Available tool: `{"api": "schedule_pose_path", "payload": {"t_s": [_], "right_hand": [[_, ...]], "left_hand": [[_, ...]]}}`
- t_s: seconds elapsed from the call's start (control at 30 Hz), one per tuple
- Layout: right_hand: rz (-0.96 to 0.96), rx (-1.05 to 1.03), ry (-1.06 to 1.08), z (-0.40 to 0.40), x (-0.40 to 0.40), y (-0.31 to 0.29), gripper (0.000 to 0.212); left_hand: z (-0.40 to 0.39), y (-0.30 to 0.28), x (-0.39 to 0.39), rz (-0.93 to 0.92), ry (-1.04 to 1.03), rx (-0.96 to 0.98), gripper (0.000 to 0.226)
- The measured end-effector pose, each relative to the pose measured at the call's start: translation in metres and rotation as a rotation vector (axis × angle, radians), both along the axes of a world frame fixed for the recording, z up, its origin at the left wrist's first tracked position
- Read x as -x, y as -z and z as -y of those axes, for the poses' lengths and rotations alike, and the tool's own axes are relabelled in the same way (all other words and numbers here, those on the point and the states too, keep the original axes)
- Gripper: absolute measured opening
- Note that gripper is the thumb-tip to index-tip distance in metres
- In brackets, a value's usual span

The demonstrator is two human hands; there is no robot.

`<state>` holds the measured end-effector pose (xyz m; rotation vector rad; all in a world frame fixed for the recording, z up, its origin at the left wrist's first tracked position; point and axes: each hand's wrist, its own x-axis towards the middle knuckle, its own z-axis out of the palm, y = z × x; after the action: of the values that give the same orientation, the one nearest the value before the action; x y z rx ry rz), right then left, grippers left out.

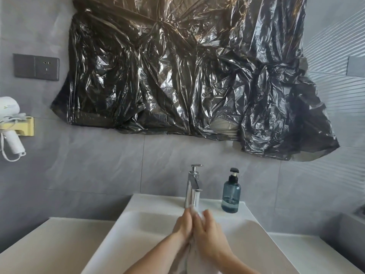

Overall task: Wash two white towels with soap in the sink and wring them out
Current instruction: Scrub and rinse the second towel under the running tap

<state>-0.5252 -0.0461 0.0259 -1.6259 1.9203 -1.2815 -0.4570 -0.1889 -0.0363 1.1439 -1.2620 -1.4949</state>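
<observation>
A wet white towel (194, 260) hangs between my two hands over the white sink (138, 230). My left hand (182, 224) and my right hand (207, 232) press together around its upper part, just below the spout of the chrome faucet (193, 186). A bit of towel shows above my fingers. The rest drapes down toward the bottom edge of the view. A blue soap pump bottle (231, 194) stands on the sink ledge to the right of the faucet. Only one towel is in sight.
Crumpled black plastic sheeting (187, 76) covers the wall above the sink. A white hair dryer (9, 123) hangs in a yellow holder at the left, below a grey wall socket (36, 66). Pale countertop (49, 246) runs on both sides of the basin.
</observation>
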Motion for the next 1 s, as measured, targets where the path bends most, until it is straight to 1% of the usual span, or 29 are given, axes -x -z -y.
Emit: {"api": "schedule_pose_path", "payload": {"t_s": [0.1,0.13,0.23,0.3,0.33,0.4,0.43,0.53,0.57,0.6,0.63,0.67,0.7,0.73,0.77,0.83,0.9,0.97,1.0], "right_hand": [[0.058,0.029,0.112,0.018,0.011,0.001,0.031],[0.052,0.028,0.105,0.021,0.009,0.003,0.031],[-0.013,-0.009,-0.028,0.019,-0.008,0.009,0.032],[0.013,-0.022,0.026,0.027,0.001,0.007,0.036],[0.053,-0.013,0.067,0.031,0.008,0.005,0.035],[0.110,0.006,0.088,0.032,0.012,0.003,0.031],[0.110,-0.003,0.058,0.030,0.006,0.005,0.029],[0.081,-0.073,-0.055,0.022,-0.014,0.017,0.025],[0.072,-0.076,-0.030,0.025,-0.010,0.018,0.023],[0.078,-0.062,0.020,0.031,-0.002,0.017,0.019],[0.090,-0.042,0.062,0.034,0.006,0.013,0.015],[0.111,-0.020,0.084,0.035,0.011,0.010,0.014],[0.121,-0.002,0.085,0.034,0.011,0.009,0.017],[0.131,0.003,0.056,0.030,0.007,0.009,0.020],[0.124,-0.008,0.004,0.027,0.000,0.011,0.022],[0.079,-0.057,-0.064,0.028,-0.008,0.019,0.027],[0.033,-0.070,-0.007,0.034,0.000,0.018,0.027],[0.091,-0.049,0.058,0.037,0.010,0.013,0.017],[0.115,-0.047,0.070,0.037,0.014,0.012,0.015]], "left_hand": [[-0.039,-0.027,-0.007,0.032,0.035,0.046,0.053],[-0.045,-0.034,-0.011,0.048,0.018,0.068,0.050],[-0.053,-0.047,-0.020,0.062,-0.032,0.099,0.041],[-0.051,-0.046,-0.019,0.075,-0.018,0.138,0.038],[-0.051,-0.046,-0.017,0.080,0.011,0.149,0.037],[-0.050,-0.047,-0.018,0.089,0.031,0.134,0.046],[-0.050,-0.050,-0.020,0.104,0.042,0.165,0.047],[-0.041,-0.048,-0.026,0.121,0.006,0.156,0.043],[-0.042,-0.045,-0.026,0.115,0.024,0.157,0.041],[-0.043,-0.043,-0.025,0.121,0.082,0.198,0.043],[-0.041,-0.040,-0.023,0.092,0.099,0.170,0.047],[-0.040,-0.040,-0.019,0.089,0.109,0.132,0.054],[-0.043,-0.041,-0.019,0.068,0.122,0.140,0.057],[-0.047,-0.046,-0.018,0.090,0.105,0.181,0.057],[-0.045,-0.046,-0.020,0.158,0.083,0.214,0.053],[-0.040,-0.043,-0.023,0.262,-0.024,0.224,0.048],[-0.044,-0.041,-0.025,0.207,-0.005,0.229,0.050],[-0.046,-0.043,-0.023,0.174,0.042,0.306,0.055],[-0.048,-0.046,-0.024,0.197,0.054,0.334,0.058]]}}
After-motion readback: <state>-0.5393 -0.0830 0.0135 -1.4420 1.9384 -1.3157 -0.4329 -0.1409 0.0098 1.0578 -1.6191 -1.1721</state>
